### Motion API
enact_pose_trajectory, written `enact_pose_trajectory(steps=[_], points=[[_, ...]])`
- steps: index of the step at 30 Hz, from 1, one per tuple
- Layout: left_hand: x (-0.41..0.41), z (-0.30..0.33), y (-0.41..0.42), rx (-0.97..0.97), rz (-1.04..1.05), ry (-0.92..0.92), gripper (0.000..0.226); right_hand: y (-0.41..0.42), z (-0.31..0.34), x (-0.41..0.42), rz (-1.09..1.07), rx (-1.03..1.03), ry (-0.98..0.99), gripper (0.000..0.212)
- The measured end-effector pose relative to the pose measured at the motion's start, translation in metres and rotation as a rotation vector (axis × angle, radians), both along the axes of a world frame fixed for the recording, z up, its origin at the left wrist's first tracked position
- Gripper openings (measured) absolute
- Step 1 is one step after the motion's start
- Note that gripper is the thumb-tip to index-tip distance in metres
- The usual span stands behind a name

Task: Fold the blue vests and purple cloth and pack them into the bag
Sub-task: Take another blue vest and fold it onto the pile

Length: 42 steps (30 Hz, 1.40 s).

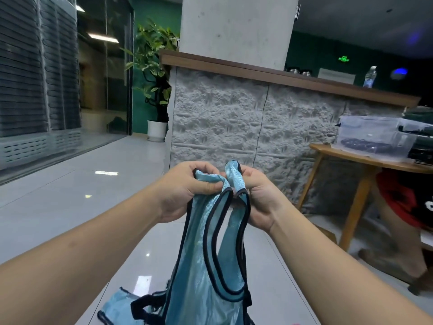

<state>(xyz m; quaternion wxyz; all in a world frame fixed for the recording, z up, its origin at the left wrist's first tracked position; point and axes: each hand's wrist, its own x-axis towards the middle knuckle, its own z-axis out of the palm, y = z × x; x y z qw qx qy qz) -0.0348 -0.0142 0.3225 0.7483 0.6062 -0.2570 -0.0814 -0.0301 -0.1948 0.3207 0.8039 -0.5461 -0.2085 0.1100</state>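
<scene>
Vest (pixel 206 266): thin, limp, probably light and slippery; shoulder straps are pinched by left hand (pixel 187 191) and right hand (pixel 255 195); best held at bound edges.

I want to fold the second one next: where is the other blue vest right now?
In the head view, the other blue vest lies low at bottom centre-left, beside the hanging vest that both hands hold up.

Vest (pixel 206 273) — light blue, black-edged; grey floor (pixel 70 207).
</scene>
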Motion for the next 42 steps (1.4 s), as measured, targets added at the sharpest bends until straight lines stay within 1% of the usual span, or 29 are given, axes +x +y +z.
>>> enact_pose_trajectory(steps=[3, 5, 7, 8, 9, 10, 11, 12, 14, 16, 17, 18, 20, 22, 23, 25, 26, 27, 28, 29, 30, 31, 32, 34, 35, 38, 39, 41, 42], points=[[-0.001, 0.0, 0.0, 0.024, -0.052, -0.042, 0.021, -0.001, -0.004, 0.003, -0.002, 0.024, 0.008, 0.02], [-0.002, 0.001, -0.001, 0.021, -0.08, -0.044, 0.031, 0.0, -0.005, 0.001, 0.018, 0.045, 0.014, 0.022], [-0.002, 0.0, -0.004, 0.015, -0.08, -0.035, 0.058, 0.0, -0.005, -0.001, 0.025, 0.03, 0.017, 0.011], [-0.002, 0.0, -0.005, 0.017, -0.073, -0.029, 0.072, 0.0, -0.005, -0.003, 0.028, 0.009, 0.015, 0.013], [-0.001, -0.001, -0.006, 0.021, -0.061, -0.025, 0.079, 0.0, -0.005, -0.004, 0.031, -0.019, 0.01, 0.012], [-0.001, -0.002, -0.006, 0.027, -0.051, -0.025, 0.08, 0.001, -0.004, -0.006, 0.023, -0.042, 0.008, 0.01], [-0.001, -0.003, -0.007, 0.033, -0.043, -0.031, 0.075, 0.002, -0.005, -0.006, 0.009, -0.066, 0.006, 0.016], [-0.001, -0.005, -0.007, 0.04, -0.03, -0.042, 0.068, 0.003, -0.005, -0.005, 0.007, -0.094, 0.002, 0.027], [0.0, -0.008, -0.009, 0.063, 0.009, -0.079, 0.049, 0.006, -0.006, -0.003, -0.008, -0.142, 0.002, 0.041], [0.0, -0.011, -0.009, 0.086, 0.044, -0.109, 0.034, 0.007, -0.008, -0.001, -0.022, -0.174, 0.027, 0.046], [0.001, -0.012, -0.009, 0.102, 0.06, -0.123, 0.03, 0.006, -0.009, 0.001, -0.044, -0.184, 0.044, 0.043], [0.002, -0.013, -0.008, 0.124, 0.083, -0.141, 0.03, 0.006, -0.01, 0.0, -0.071, -0.188, 0.063, 0.039], [0.006, -0.014, -0.006, 0.169, 0.146, -0.171, 0.035, 0.005, -0.012, 0.001, -0.114, -0.186, 0.084, 0.037], [0.007, -0.014, -0.004, 0.185, 0.195, -0.184, 0.034, 0.005, -0.014, 0.0, -0.161, -0.221, 0.075, 0.03], [0.008, -0.014, -0.002, 0.181, 0.215, -0.192, 0.035, 0.005, -0.016, 0.0, -0.191, -0.253, 0.061, 0.028], [0.012, -0.01, 0.003, 0.141, 0.27, -0.203, 0.037, 0.005, -0.02, 0.002, -0.239, -0.282, 0.031, 0.031], [0.015, -0.008, 0.005, 0.107, 0.308, -0.213, 0.041, 0.004, -0.023, 0.004, -0.251, -0.284, 0.019, 0.032], [0.018, -0.006, 0.008, 0.068, 0.347, -0.221, 0.049, 0.004, -0.026, 0.005, -0.271, -0.307, -0.005, 0.034], [0.02, -0.004, 0.011, 0.03, 0.382, -0.222, 0.056, 0.002, -0.028, 0.006, -0.289, -0.341, -0.039, 0.041], [0.022, -0.002, 0.013, -0.007, 0.407, -0.217, 0.059, 0.0, -0.031, 0.007, -0.301, -0.384, -0.089, 0.051], [0.023, 0.0, 0.014, -0.04, 0.424, -0.208, 0.055, -0.003, -0.033, 0.006, -0.288, -0.424, -0.132, 0.057], [0.024, 0.002, 0.015, -0.067, 0.435, -0.2, 0.047, -0.006, -0.037, 0.005, -0.261, -0.478, -0.174, 0.058], [0.024, 0.003, 0.016, -0.081, 0.447, -0.193, 0.039, -0.008, -0.041, 0.003, -0.221, -0.551, -0.22, 0.054], [0.026, 0.004, 0.017, -0.092, 0.474, -0.199, 0.033, -0.011, -0.052, 0.004, -0.185, -0.686, -0.339, 0.044], [0.027, 0.004, 0.018, -0.1, 0.49, -0.2, 0.032, -0.01, -0.057, 0.005, -0.201, -0.695, -0.391, 0.04], [0.031, 0.004, 0.02, -0.139, 0.551, -0.192, 0.023, -0.006, -0.065, 0.004, -0.263, -0.532, -0.482, 0.032], [0.031, 0.005, 0.02, -0.153, 0.565, -0.189, 0.021, -0.005, -0.066, 0.003, -0.275, -0.553, -0.53, 0.027], [0.029, 0.007, 0.02, -0.181, 0.574, -0.188, 0.02, -0.001, -0.068, 0.002, -0.275, -0.738, -0.628, 0.023], [0.03, 0.008, 0.02, -0.19, 0.575, -0.189, 0.021, 0.002, -0.07, 0.002, -0.264, -0.846, -0.648, 0.028]])
